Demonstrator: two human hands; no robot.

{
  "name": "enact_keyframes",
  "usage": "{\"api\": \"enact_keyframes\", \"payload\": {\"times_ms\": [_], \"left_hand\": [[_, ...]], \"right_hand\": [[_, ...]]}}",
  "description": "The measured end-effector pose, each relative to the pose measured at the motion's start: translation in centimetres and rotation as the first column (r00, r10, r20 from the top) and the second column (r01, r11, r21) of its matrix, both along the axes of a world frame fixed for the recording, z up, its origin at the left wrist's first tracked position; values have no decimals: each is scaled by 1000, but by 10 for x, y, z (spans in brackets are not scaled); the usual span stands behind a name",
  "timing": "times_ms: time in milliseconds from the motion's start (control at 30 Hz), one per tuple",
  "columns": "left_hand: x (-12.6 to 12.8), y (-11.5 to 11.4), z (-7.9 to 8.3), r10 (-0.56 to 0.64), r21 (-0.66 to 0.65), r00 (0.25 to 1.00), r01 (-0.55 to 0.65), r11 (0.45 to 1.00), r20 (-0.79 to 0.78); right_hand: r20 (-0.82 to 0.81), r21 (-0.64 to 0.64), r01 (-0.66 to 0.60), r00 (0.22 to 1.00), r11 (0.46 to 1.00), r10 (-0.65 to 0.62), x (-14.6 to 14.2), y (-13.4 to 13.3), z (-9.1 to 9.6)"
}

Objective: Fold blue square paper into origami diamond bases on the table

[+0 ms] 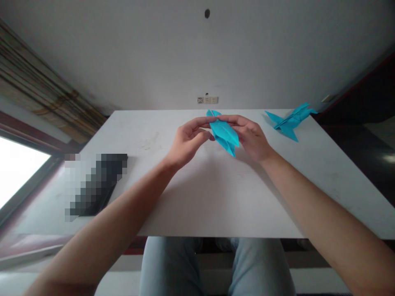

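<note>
Between my two hands is a piece of folded blue paper [226, 132], held just above the far middle of the white table [197, 197]. My left hand [194, 133] pinches its left side, with thumb and fingers closed on it. From the other side my right hand [249, 133] grips it, the index finger lying along the top fold. Some of the right fingers are hidden behind the paper. The folded piece tilts, with its pointed layers facing down toward me. A finished-looking blue origami bird [291, 121] lies to the right of my right hand, wings spread.
A dark flat object [103, 185], partly blurred out, lies at the table's left edge. Wall sockets [207, 100] are on the wall behind the table. A striped curtain [46, 78] hangs by the window at left. My knees are under the front edge.
</note>
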State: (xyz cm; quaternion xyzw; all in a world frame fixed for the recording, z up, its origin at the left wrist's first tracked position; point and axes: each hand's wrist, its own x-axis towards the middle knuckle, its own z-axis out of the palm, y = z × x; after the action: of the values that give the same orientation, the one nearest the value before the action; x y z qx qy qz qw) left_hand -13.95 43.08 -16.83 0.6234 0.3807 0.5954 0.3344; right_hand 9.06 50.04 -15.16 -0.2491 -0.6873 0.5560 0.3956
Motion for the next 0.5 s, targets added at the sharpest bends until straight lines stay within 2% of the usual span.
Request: {"api": "enact_keyframes", "payload": {"times_ms": [500], "left_hand": [[-1,1,-3,27,54,998,-24,998,-58]], "right_hand": [[18,23,0,1000,1000,0,2,0,2]]}}
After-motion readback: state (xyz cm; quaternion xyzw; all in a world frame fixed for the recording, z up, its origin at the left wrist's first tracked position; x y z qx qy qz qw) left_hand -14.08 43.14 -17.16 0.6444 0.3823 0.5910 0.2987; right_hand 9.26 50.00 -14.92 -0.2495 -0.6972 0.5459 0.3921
